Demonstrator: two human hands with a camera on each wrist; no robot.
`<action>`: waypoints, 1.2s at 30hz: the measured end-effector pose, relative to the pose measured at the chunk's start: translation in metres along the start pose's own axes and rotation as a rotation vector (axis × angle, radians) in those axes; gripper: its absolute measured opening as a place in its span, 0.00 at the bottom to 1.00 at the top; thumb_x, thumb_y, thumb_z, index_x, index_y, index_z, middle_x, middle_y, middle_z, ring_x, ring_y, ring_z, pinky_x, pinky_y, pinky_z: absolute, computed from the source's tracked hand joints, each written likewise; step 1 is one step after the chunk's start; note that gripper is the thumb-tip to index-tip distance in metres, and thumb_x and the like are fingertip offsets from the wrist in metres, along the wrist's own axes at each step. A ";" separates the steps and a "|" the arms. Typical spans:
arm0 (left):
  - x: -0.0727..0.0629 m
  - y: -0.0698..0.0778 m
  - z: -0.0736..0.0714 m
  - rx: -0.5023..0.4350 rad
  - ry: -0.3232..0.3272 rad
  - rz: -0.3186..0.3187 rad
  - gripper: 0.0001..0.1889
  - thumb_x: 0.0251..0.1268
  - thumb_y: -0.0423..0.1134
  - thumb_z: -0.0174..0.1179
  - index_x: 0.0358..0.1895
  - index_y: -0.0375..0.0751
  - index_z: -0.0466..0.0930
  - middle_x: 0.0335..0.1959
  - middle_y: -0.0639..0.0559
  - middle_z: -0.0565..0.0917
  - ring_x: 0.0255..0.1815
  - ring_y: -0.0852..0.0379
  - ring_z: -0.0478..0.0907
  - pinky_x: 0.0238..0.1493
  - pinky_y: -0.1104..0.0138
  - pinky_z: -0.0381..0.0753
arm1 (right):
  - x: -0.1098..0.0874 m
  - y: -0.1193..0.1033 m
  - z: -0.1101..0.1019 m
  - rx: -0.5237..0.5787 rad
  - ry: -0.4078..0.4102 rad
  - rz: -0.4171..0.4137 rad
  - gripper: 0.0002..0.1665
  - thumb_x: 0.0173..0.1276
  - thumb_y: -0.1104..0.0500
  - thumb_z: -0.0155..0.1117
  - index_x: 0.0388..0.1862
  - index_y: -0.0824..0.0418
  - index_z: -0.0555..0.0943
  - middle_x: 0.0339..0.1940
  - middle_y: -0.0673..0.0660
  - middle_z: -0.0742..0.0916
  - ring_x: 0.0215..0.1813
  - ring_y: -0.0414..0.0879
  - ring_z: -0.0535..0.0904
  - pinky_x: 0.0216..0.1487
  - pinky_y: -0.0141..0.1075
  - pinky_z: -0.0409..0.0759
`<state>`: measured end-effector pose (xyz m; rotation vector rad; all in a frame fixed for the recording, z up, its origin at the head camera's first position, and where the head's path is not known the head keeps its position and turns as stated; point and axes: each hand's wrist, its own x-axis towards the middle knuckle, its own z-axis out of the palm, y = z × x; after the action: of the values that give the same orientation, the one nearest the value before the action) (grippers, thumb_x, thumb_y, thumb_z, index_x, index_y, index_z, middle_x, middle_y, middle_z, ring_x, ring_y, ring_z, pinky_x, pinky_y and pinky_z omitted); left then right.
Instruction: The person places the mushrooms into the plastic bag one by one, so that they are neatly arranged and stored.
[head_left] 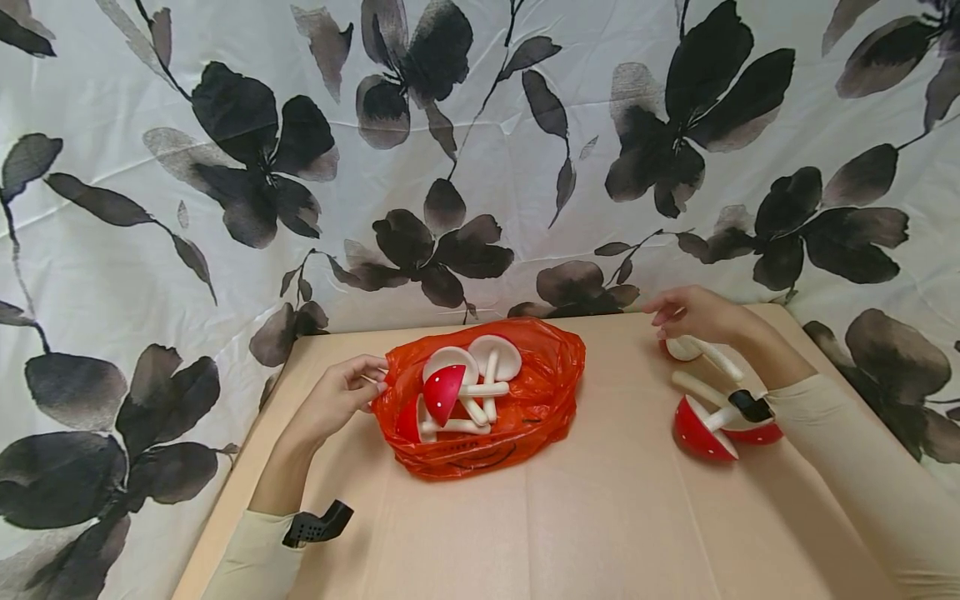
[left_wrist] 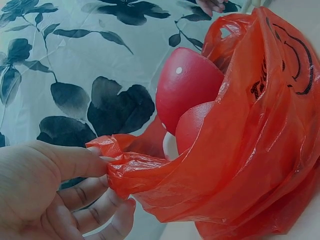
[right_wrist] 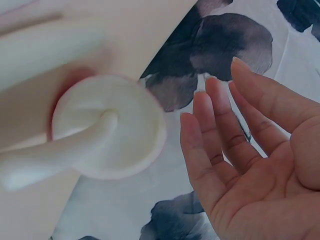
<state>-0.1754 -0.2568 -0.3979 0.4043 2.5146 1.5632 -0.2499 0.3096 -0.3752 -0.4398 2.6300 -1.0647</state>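
My left hand (head_left: 337, 400) pinches the left edge of an orange-red plastic bag (head_left: 551, 392) between thumb and fingers. In the left wrist view the bag's rim (left_wrist: 135, 170) is bunched at the fingertips, and the bag bears a printed black smile. Several toy mushrooms with red caps and white stems lie in the bag's mouth, one red cap (head_left: 444, 392) on top. My right hand (head_left: 701, 315) is at the table's far right, just beyond a mushroom (head_left: 682, 348) with its pale underside up. In the right wrist view, this hand (right_wrist: 255, 175) has loosely extended fingers, nothing held, apart from the mushroom (right_wrist: 135, 140).
Beneath the right forearm lie more toy mushrooms, including one with a red cap (head_left: 701, 429), and another cap (head_left: 757, 433) partly hidden by the wrist camera (head_left: 750, 406). The light wooden table (head_left: 465, 533) meets a white floral cloth (head_left: 525, 167) along its back and sides.
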 end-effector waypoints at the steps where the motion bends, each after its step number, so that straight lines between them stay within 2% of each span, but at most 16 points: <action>1: 0.000 0.000 0.000 0.002 0.001 -0.001 0.15 0.71 0.26 0.56 0.59 0.31 0.77 0.46 0.34 0.81 0.38 0.49 0.83 0.37 0.63 0.87 | -0.001 0.002 -0.001 0.001 -0.005 0.000 0.23 0.66 0.74 0.65 0.61 0.75 0.76 0.44 0.64 0.86 0.48 0.61 0.83 0.45 0.33 0.86; 7: -0.001 0.001 -0.001 0.002 0.003 -0.007 0.16 0.72 0.27 0.57 0.60 0.32 0.78 0.47 0.34 0.81 0.39 0.48 0.83 0.37 0.63 0.87 | -0.004 0.009 -0.010 -0.049 -0.023 0.015 0.24 0.65 0.72 0.67 0.61 0.75 0.76 0.47 0.68 0.85 0.49 0.60 0.82 0.43 0.30 0.84; 15: -0.001 -0.002 -0.002 0.001 0.002 -0.014 0.16 0.71 0.26 0.57 0.60 0.31 0.77 0.47 0.33 0.81 0.38 0.51 0.83 0.36 0.64 0.87 | -0.010 0.016 -0.022 -0.129 -0.107 0.057 0.25 0.64 0.70 0.69 0.60 0.74 0.77 0.50 0.71 0.84 0.50 0.59 0.82 0.52 0.51 0.86; 24: -0.001 -0.002 -0.002 0.005 0.001 -0.011 0.16 0.71 0.26 0.56 0.60 0.31 0.77 0.47 0.33 0.81 0.38 0.52 0.83 0.36 0.64 0.86 | -0.013 0.025 -0.032 -0.150 -0.206 0.187 0.32 0.65 0.62 0.71 0.65 0.72 0.73 0.59 0.78 0.78 0.59 0.71 0.76 0.57 0.63 0.79; 31: -0.001 -0.002 -0.003 0.003 -0.002 -0.010 0.16 0.71 0.26 0.57 0.59 0.30 0.77 0.47 0.33 0.81 0.38 0.52 0.83 0.36 0.64 0.86 | -0.012 0.037 -0.033 -0.137 -0.268 0.202 0.33 0.65 0.65 0.68 0.68 0.71 0.71 0.64 0.81 0.74 0.63 0.75 0.72 0.59 0.66 0.77; 36: -0.002 -0.002 -0.003 -0.006 -0.006 -0.010 0.15 0.72 0.27 0.57 0.59 0.30 0.77 0.46 0.33 0.80 0.37 0.53 0.83 0.36 0.64 0.87 | -0.013 0.040 -0.033 -0.140 -0.334 0.220 0.35 0.66 0.63 0.68 0.70 0.71 0.70 0.66 0.83 0.72 0.64 0.76 0.71 0.60 0.66 0.76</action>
<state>-0.1748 -0.2602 -0.3982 0.3936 2.5031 1.5634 -0.2568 0.3628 -0.3792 -0.3152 2.3939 -0.6765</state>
